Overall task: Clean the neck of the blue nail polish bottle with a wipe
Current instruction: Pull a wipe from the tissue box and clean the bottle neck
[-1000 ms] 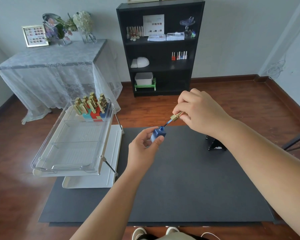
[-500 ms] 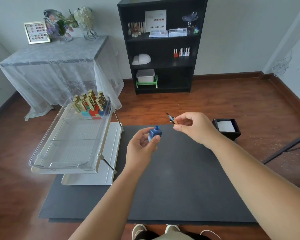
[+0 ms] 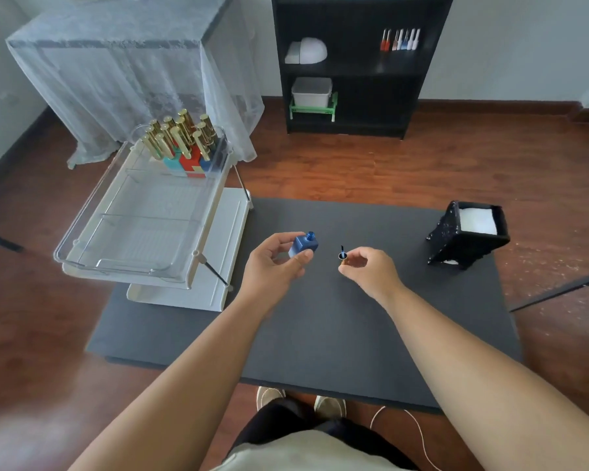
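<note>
- Two hands worked over a black mat on wood floor.
- Left hand gripped the uncapped blue bottle; right hand pinched its brush cap.
- Wipe box stood far right.

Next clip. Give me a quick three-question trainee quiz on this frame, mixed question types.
1. True or false: the blue bottle has its cap on.
2. Which hand holds the brush cap? A) left B) right
3. Fill in: the white wipes sit in the black ____.

Key: 1 false, the neck is open; 2 B, the right hand, while the left hand holds the bottle; 3 box.
</note>
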Available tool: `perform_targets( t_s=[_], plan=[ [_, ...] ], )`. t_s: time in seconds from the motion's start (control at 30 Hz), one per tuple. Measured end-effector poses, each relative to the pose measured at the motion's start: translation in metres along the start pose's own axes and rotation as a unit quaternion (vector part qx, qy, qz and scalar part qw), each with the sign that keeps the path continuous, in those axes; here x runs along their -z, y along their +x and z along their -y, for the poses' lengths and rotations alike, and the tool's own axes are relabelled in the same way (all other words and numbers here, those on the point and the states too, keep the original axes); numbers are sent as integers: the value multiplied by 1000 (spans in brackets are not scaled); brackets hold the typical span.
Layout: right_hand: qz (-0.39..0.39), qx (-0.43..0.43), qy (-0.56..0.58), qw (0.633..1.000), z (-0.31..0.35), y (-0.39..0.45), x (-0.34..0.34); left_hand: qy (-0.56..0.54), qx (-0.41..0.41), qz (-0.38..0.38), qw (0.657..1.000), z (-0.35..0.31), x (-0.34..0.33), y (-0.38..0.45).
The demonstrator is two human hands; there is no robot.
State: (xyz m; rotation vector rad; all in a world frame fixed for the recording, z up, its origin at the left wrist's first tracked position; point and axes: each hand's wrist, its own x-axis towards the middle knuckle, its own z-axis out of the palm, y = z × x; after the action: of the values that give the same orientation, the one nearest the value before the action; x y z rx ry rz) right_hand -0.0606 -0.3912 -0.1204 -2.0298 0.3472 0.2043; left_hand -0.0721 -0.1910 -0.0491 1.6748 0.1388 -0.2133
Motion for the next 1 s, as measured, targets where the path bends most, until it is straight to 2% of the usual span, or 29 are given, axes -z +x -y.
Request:
perform_targets(
  t_s=[0.47,0.77,0.87,0.93,1.0],
  plan=[
    [-30,4,16,999,-35,-4,-23,-39,14,16,999,3,1,0],
    [4,7,-22,1000,-52,-49,25,-74,-11,57,996,-24,-22,9],
    [-57,57,-37,996,-46,-74,56,-80,-29,88,992,-39,-37,12],
    [-137,112,-25,984,-33,-85,84,-84,-42,116,989,-49,-49,13],
    [-231,178,-31,956,-15,-88,117,-85,-55,143,984,-58,-63,13]
  ],
)
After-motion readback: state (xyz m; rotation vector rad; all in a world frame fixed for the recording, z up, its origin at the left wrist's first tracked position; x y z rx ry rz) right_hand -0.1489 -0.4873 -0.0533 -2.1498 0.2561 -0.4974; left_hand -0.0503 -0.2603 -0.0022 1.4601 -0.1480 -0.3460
